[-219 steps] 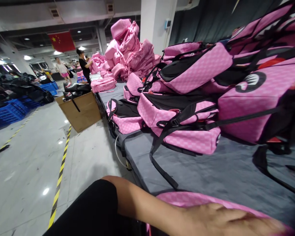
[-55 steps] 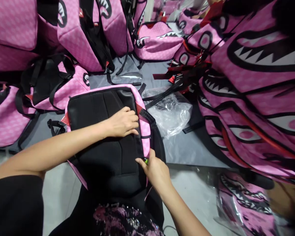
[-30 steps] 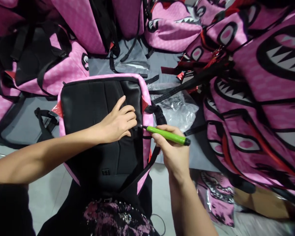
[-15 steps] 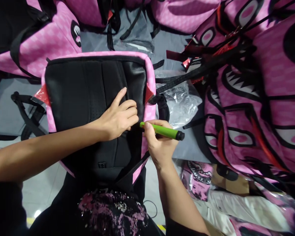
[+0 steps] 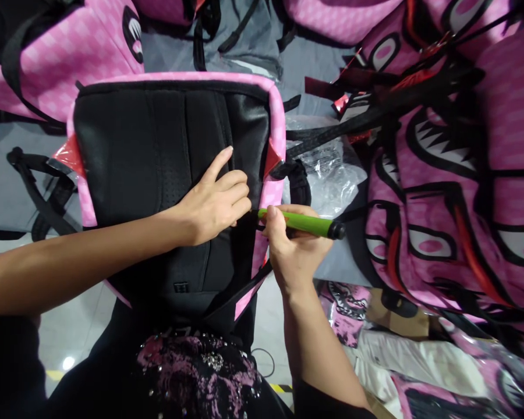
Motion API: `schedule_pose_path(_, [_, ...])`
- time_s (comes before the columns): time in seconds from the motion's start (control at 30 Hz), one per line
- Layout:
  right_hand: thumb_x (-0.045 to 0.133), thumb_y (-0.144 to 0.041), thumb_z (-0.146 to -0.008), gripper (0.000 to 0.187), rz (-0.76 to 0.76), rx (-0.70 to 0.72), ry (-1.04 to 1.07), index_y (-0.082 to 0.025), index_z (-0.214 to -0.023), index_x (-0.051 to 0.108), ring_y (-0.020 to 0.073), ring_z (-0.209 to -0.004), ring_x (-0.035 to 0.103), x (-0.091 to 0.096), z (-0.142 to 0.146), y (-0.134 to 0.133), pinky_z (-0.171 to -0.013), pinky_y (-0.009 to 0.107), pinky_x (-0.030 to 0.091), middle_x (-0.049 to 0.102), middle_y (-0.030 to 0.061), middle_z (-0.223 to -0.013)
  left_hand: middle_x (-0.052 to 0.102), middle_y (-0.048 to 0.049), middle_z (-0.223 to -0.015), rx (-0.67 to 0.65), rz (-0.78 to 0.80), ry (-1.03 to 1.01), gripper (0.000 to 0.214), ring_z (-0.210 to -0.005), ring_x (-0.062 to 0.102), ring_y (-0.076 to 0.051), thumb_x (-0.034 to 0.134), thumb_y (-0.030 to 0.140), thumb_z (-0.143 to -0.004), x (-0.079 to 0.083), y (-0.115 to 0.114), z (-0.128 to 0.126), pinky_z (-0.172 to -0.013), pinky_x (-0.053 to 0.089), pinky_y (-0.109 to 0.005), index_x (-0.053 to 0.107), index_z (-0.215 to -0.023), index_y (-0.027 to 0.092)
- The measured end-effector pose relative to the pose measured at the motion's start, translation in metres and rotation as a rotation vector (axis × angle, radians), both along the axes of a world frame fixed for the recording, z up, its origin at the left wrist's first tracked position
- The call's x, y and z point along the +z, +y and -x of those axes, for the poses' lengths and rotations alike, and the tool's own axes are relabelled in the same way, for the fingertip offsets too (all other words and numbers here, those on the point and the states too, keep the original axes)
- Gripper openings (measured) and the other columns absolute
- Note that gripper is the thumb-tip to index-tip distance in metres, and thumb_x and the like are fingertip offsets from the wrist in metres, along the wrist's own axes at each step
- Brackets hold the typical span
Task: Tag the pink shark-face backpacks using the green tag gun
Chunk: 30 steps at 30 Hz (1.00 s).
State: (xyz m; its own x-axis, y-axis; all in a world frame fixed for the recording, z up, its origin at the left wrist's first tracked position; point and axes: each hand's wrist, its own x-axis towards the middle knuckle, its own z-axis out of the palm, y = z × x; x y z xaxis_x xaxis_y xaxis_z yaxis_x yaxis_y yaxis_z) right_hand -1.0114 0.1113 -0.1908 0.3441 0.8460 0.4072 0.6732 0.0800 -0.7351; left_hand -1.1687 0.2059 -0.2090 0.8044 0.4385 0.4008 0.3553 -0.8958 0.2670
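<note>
A backpack (image 5: 131,145) with a black padded back panel and pink checked edges lies in front of me, its back facing up. My left hand (image 5: 220,201) rests on the panel's right part, thumb stretched out and the other fingers bent against the fabric. Beside it, at the bag's right pink edge, my right hand (image 5: 294,244) grips a green marker pen (image 5: 308,223) with a black end pointing right. The pen's other end points at the black panel near my left fingertips; its very tip is hard to make out.
Several pink shark-face backpacks (image 5: 436,233) crowd the right side, and another pink bag (image 5: 82,52) lies at upper left. Clear plastic wrap (image 5: 332,180) sits right of the bag on the grey table surface (image 5: 9,192). Black straps (image 5: 39,192) trail out at the left. Wrapped goods (image 5: 344,314) lie lower right.
My right hand and the pen have shifted slightly right and up in the view. The left hand stays on the panel, and the camera view has moved a little.
</note>
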Motion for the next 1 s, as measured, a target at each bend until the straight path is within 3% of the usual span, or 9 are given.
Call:
schedule_pose_path(0.47, [0.065, -0.036, -0.089, 0.021, 0.060, -0.037, -0.060, -0.018, -0.079, 0.064, 0.0132, -0.052, 0.062, 0.0048, 0.0038, 0.0017, -0.053, 0.026, 0.053, 0.067, -0.0008, -0.066, 0.062, -0.0013, -0.090, 0.019, -0.145, 0.077, 0.023, -0.112, 0.056, -0.021, 0.045, 0.021, -0.094, -0.0005, -0.0003, -0.0005, -0.124, 0.018, -0.060, 0.067, -0.091, 0.023])
schedule_pose_path(0.73, [0.066, -0.035, -0.088, 0.020, 0.055, -0.034, 0.025, -0.018, -0.080, 0.064, 0.0128, -0.051, 0.062, 0.0019, 0.0031, 0.0000, -0.051, 0.025, 0.052, 0.067, -0.0011, -0.065, 0.062, -0.0011, -0.090, 0.007, -0.063, -0.004, 0.018, -0.111, 0.057, -0.021, 0.049, 0.021, -0.092, -0.0031, -0.0004, -0.0007, -0.125, 0.015, -0.058, 0.066, -0.087, 0.022])
schedule_pose_path(1.0, [0.067, -0.030, -0.088, 0.016, 0.037, -0.032, 0.084, -0.016, -0.082, 0.064, 0.0117, -0.052, 0.062, 0.0012, 0.0050, -0.0019, -0.051, 0.024, 0.052, 0.067, -0.0007, -0.067, 0.062, -0.0038, -0.090, 0.010, -0.254, 0.046, 0.022, -0.109, 0.057, -0.022, 0.044, 0.023, -0.095, -0.0033, -0.0003, 0.0006, -0.122, 0.025, -0.060, 0.065, -0.088, 0.019])
